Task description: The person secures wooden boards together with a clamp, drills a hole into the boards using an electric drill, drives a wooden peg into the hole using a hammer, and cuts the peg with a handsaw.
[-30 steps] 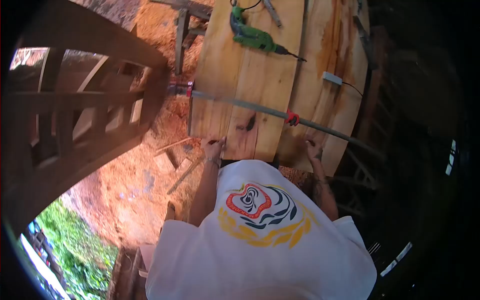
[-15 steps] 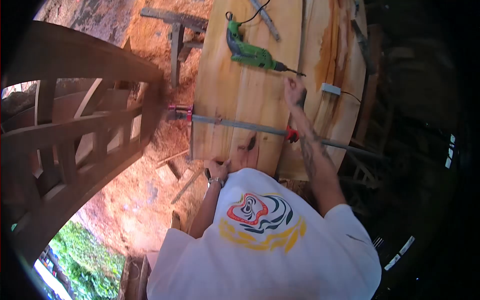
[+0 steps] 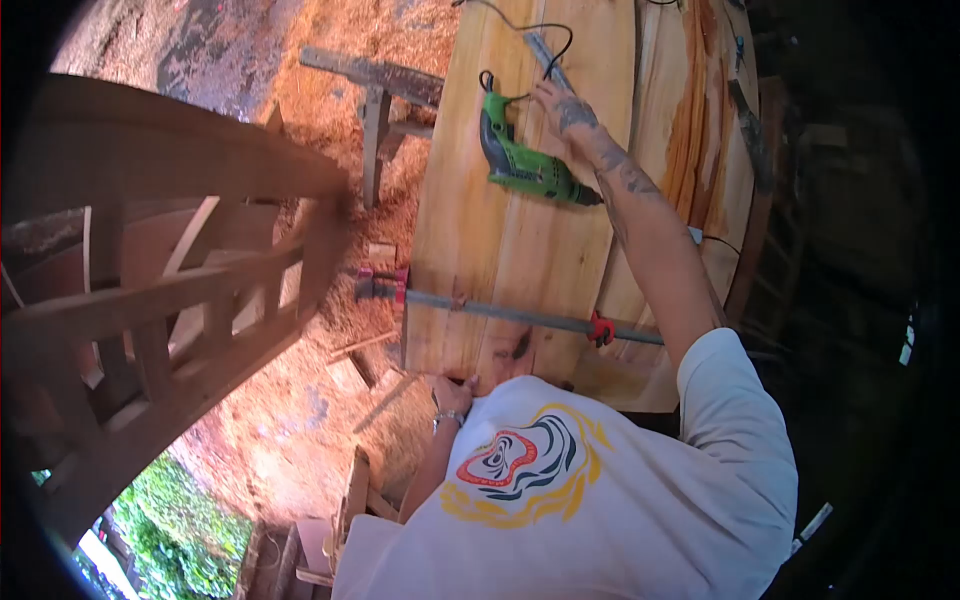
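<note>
Right hand (image 3: 562,108) at the metal strip's (image 3: 542,52) near end, beyond the green drill (image 3: 535,171), well in from the boards' (image 3: 455,230) near edge; its grip half-curled, hold unclear; left hand (image 3: 453,394) at that edge, grip unclear; best pinched clear of the cord (image 3: 571,38).

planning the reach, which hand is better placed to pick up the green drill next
Probably the right hand: it is stretched out beside the green drill, by the grey bar. The left hand is down at the near edge of the boards.
</note>
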Tool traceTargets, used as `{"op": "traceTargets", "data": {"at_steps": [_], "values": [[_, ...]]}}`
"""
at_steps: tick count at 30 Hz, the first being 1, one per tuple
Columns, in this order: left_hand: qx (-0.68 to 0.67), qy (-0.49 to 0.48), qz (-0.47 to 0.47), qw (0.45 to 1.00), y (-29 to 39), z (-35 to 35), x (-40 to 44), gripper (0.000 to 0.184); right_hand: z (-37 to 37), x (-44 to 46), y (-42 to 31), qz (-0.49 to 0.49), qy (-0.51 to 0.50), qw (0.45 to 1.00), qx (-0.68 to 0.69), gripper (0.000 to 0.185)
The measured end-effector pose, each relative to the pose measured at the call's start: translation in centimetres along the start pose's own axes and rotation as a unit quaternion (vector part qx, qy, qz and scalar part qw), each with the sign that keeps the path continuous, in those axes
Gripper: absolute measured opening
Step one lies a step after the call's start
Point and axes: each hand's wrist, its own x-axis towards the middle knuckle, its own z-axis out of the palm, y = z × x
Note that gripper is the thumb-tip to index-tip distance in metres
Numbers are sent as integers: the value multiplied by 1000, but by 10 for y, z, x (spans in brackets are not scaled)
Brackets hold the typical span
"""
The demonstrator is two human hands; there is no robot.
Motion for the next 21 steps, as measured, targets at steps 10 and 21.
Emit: {"op": "traceTargets", "data": {"at_steps": [10,21], "values": [[16,19,110,994,-56,23,25,46,-42,-64,4,71,-31,991,-111,36],[-19,-66,9,998,-21,5,13,55,-72,66,14,123,250,959,58,40]]}}
